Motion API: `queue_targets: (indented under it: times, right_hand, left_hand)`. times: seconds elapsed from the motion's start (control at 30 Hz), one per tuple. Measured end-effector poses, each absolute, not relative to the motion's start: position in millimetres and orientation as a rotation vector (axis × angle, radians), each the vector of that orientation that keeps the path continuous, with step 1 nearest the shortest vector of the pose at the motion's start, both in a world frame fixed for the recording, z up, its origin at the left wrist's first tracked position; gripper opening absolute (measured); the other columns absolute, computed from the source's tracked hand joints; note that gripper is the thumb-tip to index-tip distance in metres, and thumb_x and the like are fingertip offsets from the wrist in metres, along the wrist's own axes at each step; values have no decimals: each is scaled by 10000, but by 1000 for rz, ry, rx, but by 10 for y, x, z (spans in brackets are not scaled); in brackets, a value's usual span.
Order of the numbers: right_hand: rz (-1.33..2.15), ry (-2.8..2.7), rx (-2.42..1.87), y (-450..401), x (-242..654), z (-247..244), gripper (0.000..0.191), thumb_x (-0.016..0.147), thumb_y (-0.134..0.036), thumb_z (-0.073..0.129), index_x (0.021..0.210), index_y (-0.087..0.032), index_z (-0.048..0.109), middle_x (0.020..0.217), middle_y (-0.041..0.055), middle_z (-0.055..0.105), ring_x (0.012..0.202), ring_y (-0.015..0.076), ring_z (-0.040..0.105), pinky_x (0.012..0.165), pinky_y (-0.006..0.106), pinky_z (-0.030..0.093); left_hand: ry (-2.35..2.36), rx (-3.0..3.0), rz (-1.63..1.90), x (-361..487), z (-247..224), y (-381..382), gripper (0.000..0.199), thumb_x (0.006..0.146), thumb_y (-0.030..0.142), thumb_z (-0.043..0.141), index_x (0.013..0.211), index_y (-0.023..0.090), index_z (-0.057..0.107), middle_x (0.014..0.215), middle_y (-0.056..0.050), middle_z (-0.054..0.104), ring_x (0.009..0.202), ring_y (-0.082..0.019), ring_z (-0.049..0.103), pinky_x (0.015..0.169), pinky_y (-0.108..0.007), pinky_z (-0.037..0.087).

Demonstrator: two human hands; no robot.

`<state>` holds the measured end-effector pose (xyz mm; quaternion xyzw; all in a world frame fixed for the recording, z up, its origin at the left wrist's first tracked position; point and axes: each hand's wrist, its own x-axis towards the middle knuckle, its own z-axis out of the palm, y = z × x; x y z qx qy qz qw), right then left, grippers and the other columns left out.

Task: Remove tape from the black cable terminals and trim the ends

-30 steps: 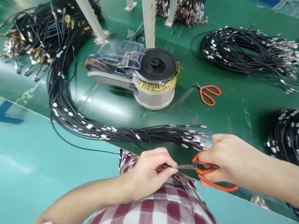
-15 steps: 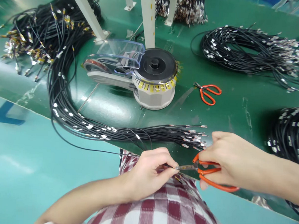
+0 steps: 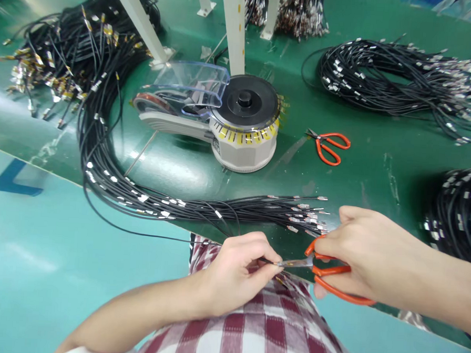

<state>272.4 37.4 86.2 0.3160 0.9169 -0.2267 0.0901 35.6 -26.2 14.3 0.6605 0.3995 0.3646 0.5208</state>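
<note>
Near the table's front edge, my left hand (image 3: 240, 274) pinches the end of a black cable (image 3: 172, 239) between thumb and fingertips. My right hand (image 3: 348, 251) is closed round the orange handles of a pair of scissors (image 3: 335, 271). The scissor blades point left and meet the cable end at my left fingertips; whether they touch the cable or its tip I cannot tell. Just beyond my hands lies a bundle of black cables (image 3: 202, 210) with white labels and silver-tipped ends, running left along the table.
A round tape dispenser (image 3: 243, 145) holding yellow tape pieces stands mid-table. Right of it lies a second pair of orange scissors (image 3: 332, 144). Coiled black cables (image 3: 342, 92) are at the back right, with another coil (image 3: 454, 214) at the right edge. White posts (image 3: 235, 34) rise behind the dispenser.
Both hands stay almost in place, with the cable and scissors still held. The whole view has shifted very slightly.
</note>
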Motion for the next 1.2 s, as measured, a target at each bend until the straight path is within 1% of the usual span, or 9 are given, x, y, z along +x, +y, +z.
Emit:
queue_targets:
  times: [0.2, 0.3, 0.37, 0.47, 0.57, 0.73, 0.97, 1.1, 1.2]
  right_hand:
    - [-509, 2888, 763, 323, 2735, 834, 313, 792, -113, 522, 514, -201, 407, 480, -33, 519, 433, 139, 222, 569, 325, 123]
    - [-602, 2766, 892, 319, 2748, 803, 294, 762, -161, 571, 522, -204, 407, 420, -50, 450, 435, 137, 201, 546, 305, 126]
    - [-725, 2646, 940, 327, 2762, 777, 283, 730, -164, 596, 525, -204, 406, 400, -58, 420, 440, 133, 240, 525, 288, 138]
    - [-910, 2510, 938, 345, 2776, 766, 267, 714, -117, 593, 526, -204, 425, 420, -64, 460, 461, 125, 336, 500, 271, 164]
    - [-965, 2504, 962, 352, 2769, 811, 255, 688, -80, 583, 512, -206, 448, 422, -73, 506, 470, 122, 369, 520, 264, 205]
    - [-804, 2607, 1012, 332, 2726, 883, 244, 649, -107, 593, 477, -202, 447, 398, -61, 520, 430, 118, 324, 561, 289, 213]
    - [-529, 2807, 900, 256, 2755, 776, 301, 794, -219, 614, 525, -215, 479, 437, -36, 513, 435, 139, 269, 543, 310, 128]
    - [-733, 2619, 972, 268, 2776, 757, 293, 771, -222, 636, 529, -207, 473, 413, -49, 475, 433, 123, 322, 508, 291, 129]
    - [-959, 2439, 986, 307, 2754, 785, 310, 766, -157, 610, 508, -195, 441, 406, -63, 485, 415, 99, 348, 485, 282, 140]
  left_hand:
    - [959, 1610, 871, 362, 128, -270, 80, 850, 98, 642, 819, 130, 708, 700, -35, 622, 592, -102, 551, 504, -191, 409]
    - [954, 1614, 866, 362, 115, -280, 69, 851, 109, 650, 820, 132, 707, 705, -38, 630, 594, -105, 554, 512, -195, 418]
    - [949, 1605, 860, 363, 117, -284, 65, 852, 114, 655, 815, 129, 707, 705, -38, 628, 595, -105, 552, 513, -193, 418]
    - [940, 1586, 859, 362, 141, -280, 70, 853, 118, 660, 798, 116, 704, 696, -39, 615, 591, -99, 545, 506, -187, 405]
    - [941, 1566, 809, 362, 171, -264, 83, 854, 120, 652, 784, 120, 697, 699, -37, 611, 588, -96, 538, 493, -182, 390]
    - [958, 1493, 737, 376, 172, -248, 93, 840, 107, 633, 768, 134, 686, 715, -31, 600, 581, -91, 528, 482, -177, 382]
    - [960, 1492, 751, 385, 121, -275, 87, 843, 101, 636, 787, 118, 700, 718, -29, 593, 600, -89, 531, 508, -178, 387]
    - [953, 1505, 780, 378, 118, -280, 74, 842, 108, 655, 784, 106, 702, 709, -33, 596, 602, -92, 540, 513, -180, 390]
    - [946, 1504, 784, 378, 130, -279, 87, 846, 126, 661, 772, 104, 699, 699, -35, 597, 604, -95, 541, 512, -181, 389]
